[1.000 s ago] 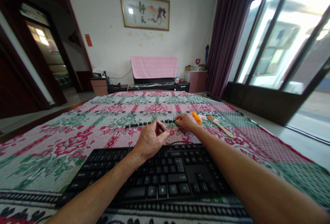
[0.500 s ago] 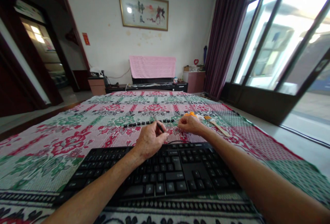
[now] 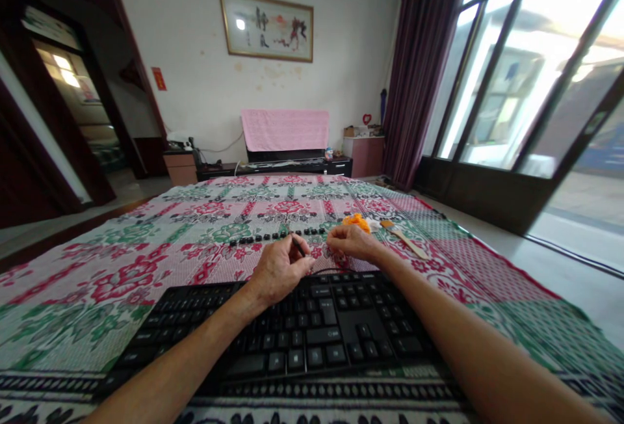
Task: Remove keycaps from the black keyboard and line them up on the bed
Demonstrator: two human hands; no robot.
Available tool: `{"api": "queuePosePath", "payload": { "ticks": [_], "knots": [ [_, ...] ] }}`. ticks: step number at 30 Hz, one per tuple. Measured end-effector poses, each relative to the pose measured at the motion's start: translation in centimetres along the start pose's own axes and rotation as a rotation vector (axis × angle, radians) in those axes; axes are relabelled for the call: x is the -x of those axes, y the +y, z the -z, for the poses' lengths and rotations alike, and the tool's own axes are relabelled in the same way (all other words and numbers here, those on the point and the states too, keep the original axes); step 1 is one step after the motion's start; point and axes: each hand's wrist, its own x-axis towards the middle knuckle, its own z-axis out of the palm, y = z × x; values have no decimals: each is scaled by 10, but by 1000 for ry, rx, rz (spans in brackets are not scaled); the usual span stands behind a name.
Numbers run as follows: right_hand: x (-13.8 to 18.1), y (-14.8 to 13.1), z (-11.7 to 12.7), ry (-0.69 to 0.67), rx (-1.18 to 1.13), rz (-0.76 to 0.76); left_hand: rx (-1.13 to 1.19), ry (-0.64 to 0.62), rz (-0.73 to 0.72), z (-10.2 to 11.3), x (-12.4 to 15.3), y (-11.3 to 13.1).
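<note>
A black keyboard [image 3: 336,330] lies in front of me, with both forearms reaching over it. Beyond its back edge, my left hand [image 3: 283,265] is closed around a thin dark pen-like tool [image 3: 298,247]; its exact kind cannot be made out. My right hand [image 3: 353,242] is just to the right, fingers curled together above the cloth at the right end of a row of small black keycaps [image 3: 258,238]. Whatever its fingertips may hold is hidden. Behind that hand sits a bunched orange cloth [image 3: 355,221], with something white beside it.
A flat brush [image 3: 407,242] with a pale wooden handle lies right of my right hand. The patterned red, green and white cloth [image 3: 131,268] covers the bed-like surface. Further back stands a low black cabinet [image 3: 336,167] with a pink towel [image 3: 285,130] above it.
My right hand has shifted slightly left, toward my left hand, showing more of the orange cloth. My left hand keeps the dark tool. The whole view has turned a little.
</note>
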Motion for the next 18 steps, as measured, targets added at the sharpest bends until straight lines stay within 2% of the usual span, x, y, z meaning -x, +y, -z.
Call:
{"api": "queuePosePath", "payload": {
  "ticks": [5,10,18],
  "knots": [
    [4,-4,4,2,-22,-1,29,-67,-20,0,1,4],
    [15,-1,16,-122,-12,-13,51,-109,-51,-4,3,5],
    [21,12,17,-64,116,74,33,-149,-49,-10,5,3]
  ]
}}
